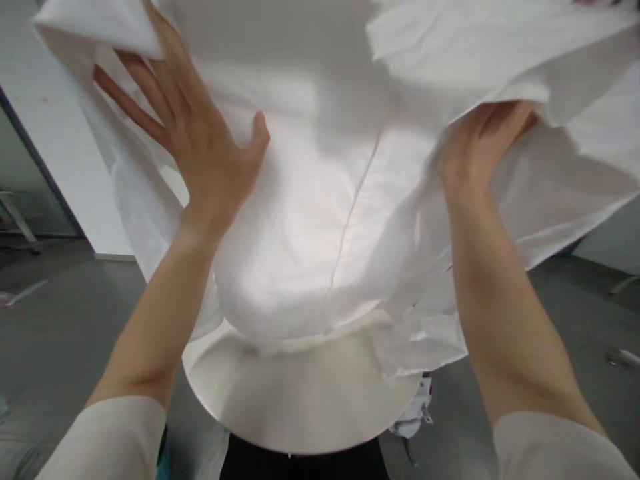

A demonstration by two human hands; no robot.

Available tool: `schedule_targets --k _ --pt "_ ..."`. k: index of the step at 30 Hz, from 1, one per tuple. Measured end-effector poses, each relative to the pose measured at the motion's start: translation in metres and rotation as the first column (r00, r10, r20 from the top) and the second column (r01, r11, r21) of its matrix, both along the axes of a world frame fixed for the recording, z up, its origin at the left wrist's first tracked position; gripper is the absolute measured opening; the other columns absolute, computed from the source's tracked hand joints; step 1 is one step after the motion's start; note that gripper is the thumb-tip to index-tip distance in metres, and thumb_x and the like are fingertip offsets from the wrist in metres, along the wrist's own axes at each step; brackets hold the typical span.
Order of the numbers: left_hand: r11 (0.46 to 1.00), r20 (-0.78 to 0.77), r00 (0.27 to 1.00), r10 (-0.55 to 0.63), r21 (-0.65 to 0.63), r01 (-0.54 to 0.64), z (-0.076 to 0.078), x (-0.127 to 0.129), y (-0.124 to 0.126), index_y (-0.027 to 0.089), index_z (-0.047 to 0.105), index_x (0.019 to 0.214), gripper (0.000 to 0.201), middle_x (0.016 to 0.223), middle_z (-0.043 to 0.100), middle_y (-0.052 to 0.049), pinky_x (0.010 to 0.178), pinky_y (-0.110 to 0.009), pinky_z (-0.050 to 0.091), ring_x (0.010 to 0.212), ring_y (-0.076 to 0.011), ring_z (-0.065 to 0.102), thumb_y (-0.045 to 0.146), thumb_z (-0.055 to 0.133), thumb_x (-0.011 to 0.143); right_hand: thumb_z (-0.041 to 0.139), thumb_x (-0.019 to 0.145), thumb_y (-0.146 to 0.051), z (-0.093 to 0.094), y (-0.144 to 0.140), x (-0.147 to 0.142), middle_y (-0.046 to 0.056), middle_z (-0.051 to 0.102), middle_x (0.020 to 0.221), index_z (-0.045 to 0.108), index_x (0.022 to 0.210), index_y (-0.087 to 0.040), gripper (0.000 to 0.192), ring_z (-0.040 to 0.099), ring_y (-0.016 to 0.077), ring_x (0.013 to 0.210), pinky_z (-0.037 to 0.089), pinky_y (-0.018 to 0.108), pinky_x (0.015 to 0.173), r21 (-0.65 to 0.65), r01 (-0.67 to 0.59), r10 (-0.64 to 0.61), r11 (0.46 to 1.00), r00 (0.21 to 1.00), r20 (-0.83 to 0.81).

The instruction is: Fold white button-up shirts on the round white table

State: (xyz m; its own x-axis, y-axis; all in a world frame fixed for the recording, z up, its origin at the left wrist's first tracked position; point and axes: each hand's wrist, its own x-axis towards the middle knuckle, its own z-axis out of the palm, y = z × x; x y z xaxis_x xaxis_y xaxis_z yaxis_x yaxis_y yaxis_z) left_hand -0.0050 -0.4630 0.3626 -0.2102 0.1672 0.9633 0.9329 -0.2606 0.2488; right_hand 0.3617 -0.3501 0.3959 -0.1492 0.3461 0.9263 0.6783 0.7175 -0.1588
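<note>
A large sheet of thin white cloth (290, 220), with a seam running down it, hangs raised over both my hands; its whole shape is cut off at the top. My left hand (200, 127) is under a fold at the upper left, fingers spread and thumb out, the tip of one finger covered by cloth. On the right, my right hand (480, 147) reaches beneath another fold, its fingers extended but partly hidden. The cloth's lower part rests over a white rounded board (300, 400) right in front of my body.
Grey floor (65, 320) shows on both sides. A white panel (50, 120) stands at the left, with a metal leg (20, 217) beyond it. Below the board's right edge there is a bundle of white printed fabric (415, 410).
</note>
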Motion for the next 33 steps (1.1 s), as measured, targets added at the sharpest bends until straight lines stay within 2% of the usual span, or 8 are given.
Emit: schedule_targets --k 5,10,12,15,19,22,26,33 --pt "0.977 0.029 0.987 -0.156 0.152 0.15 0.028 -0.007 -0.041 0.02 0.024 0.156 0.081 0.155 0.023 0.014 0.108 -0.048 -0.014 0.144 -0.0382 -0.012 0.056 0.002 0.087 -0.015 0.095 -0.053 0.048 -0.03 0.018 -0.003 0.027 0.16 0.042 0.147 -0.026 0.082 -0.02 0.0349 0.147 0.028 0.059 0.11 0.356 0.204 -0.13 0.912 0.966 -0.223" --pt "0.974 -0.144 0.978 0.151 -0.145 -0.172 0.022 -0.002 -0.027 0.002 0.007 0.157 0.11 0.163 0.017 -0.007 0.121 -0.055 -0.001 0.149 -0.0423 0.008 0.06 0.057 0.078 0.002 0.093 -0.066 0.026 -0.043 -0.011 0.009 0.048 0.148 0.055 0.139 -0.018 0.085 0.02 0.0434 0.147 0.019 0.061 0.11 0.309 0.438 -0.364 0.845 0.892 -0.269" --pt "0.938 -0.158 0.983 0.094 -0.316 -0.141 -0.016 0.001 -0.002 0.0 0.003 0.155 0.104 0.163 0.017 -0.015 0.12 -0.059 -0.001 0.15 -0.0406 0.006 0.051 0.059 0.085 0.012 0.092 -0.069 -0.019 -0.028 -0.027 0.015 0.051 0.145 0.061 0.132 -0.011 0.086 0.034 0.0432 0.141 0.015 0.061 0.112 0.16 0.514 -0.465 0.842 0.844 -0.265" --pt "0.898 -0.175 0.984 -0.022 -0.436 -0.058 -0.112 -0.002 0.042 0.008 0.004 0.157 0.096 0.157 0.031 -0.021 0.12 -0.063 0.004 0.149 -0.0411 0.014 0.055 0.055 0.09 0.032 0.101 -0.048 -0.12 0.004 -0.045 0.022 0.049 0.145 0.059 0.133 -0.005 0.061 0.036 0.0375 0.14 0.018 0.062 0.117 -0.1 0.491 -0.501 0.865 0.849 -0.168" --pt "0.799 -0.27 0.963 -0.029 -0.584 -0.139 -0.252 -0.014 0.078 0.002 0.007 0.157 0.091 0.143 0.048 -0.025 0.114 -0.062 0.022 0.14 -0.0428 0.033 0.049 0.049 0.092 0.033 0.098 -0.032 -0.268 0.034 -0.051 0.018 0.031 0.158 0.043 0.148 -0.01 0.056 0.026 0.0352 0.143 0.019 0.06 0.116 -0.349 0.484 -0.509 0.803 0.861 0.022" --pt "0.725 -0.351 0.933 -0.076 -0.662 -0.189 -0.32 -0.021 0.088 0.001 0.015 0.157 0.087 0.136 0.054 -0.024 0.112 -0.054 0.03 0.133 -0.04 0.042 0.045 0.052 0.092 0.037 0.094 -0.03 -0.346 0.048 -0.048 0.017 0.02 0.162 0.033 0.155 -0.013 0.063 0.023 0.0363 0.144 0.018 0.056 0.116 -0.515 0.529 -0.521 0.674 0.835 0.176" --pt "0.704 -0.374 0.923 -0.091 -0.679 -0.206 -0.35 -0.019 0.098 0.006 0.022 0.157 0.08 0.133 0.055 -0.022 0.109 -0.05 0.034 0.13 -0.0371 0.045 0.046 0.051 0.093 0.037 0.093 -0.031 -0.384 0.07 -0.048 0.012 0.021 0.163 0.036 0.154 -0.02 0.062 0.026 0.0358 0.14 0.021 0.054 0.115 -0.583 0.573 -0.558 0.575 0.797 0.233" --pt "0.731 -0.223 0.974 -0.041 -0.671 -0.123 -0.329 0.007 0.143 0.015 0.036 0.15 0.062 0.113 0.064 -0.018 0.093 -0.044 0.045 0.111 -0.0323 0.059 0.042 0.051 0.097 0.044 0.094 -0.043 -0.367 0.13 -0.062 0.015 0.045 0.137 0.071 0.116 -0.02 0.042 0.038 0.034 0.123 0.03 0.048 0.104 -0.665 0.59 -0.686 0.458 0.711 0.158"
